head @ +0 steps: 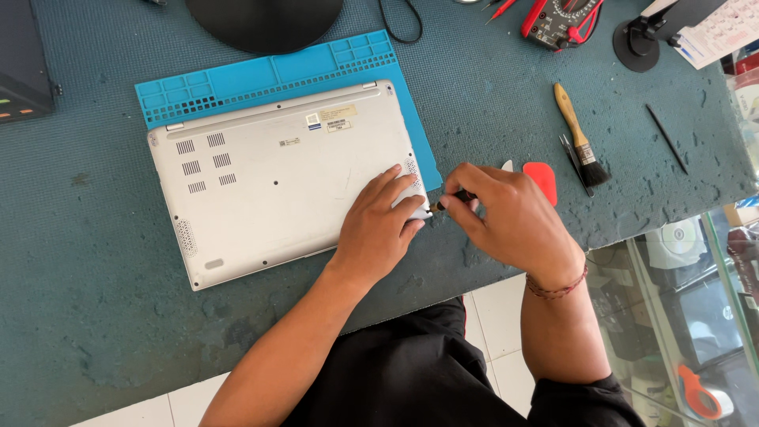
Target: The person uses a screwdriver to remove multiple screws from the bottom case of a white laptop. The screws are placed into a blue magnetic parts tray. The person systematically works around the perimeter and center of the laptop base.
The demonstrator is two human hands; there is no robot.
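A silver laptop (269, 182) lies bottom side up on a blue work mat (261, 75). My left hand (379, 229) rests flat on the laptop's near right corner and presses it down. My right hand (506, 217) is closed around a thin dark tool (452, 198), whose tip meets the laptop's right edge at the seam beside my left fingers. Most of the tool is hidden inside my fist.
A red plastic pick (541, 178), tweezers (574, 162) and a wooden-handled brush (581, 138) lie right of my hands. A thin black stick (666, 138), a multimeter (561, 20) and a black round stand base (265, 20) sit further back. The green-topped table's edge runs close to my body; a glass cabinet (696, 316) stands right.
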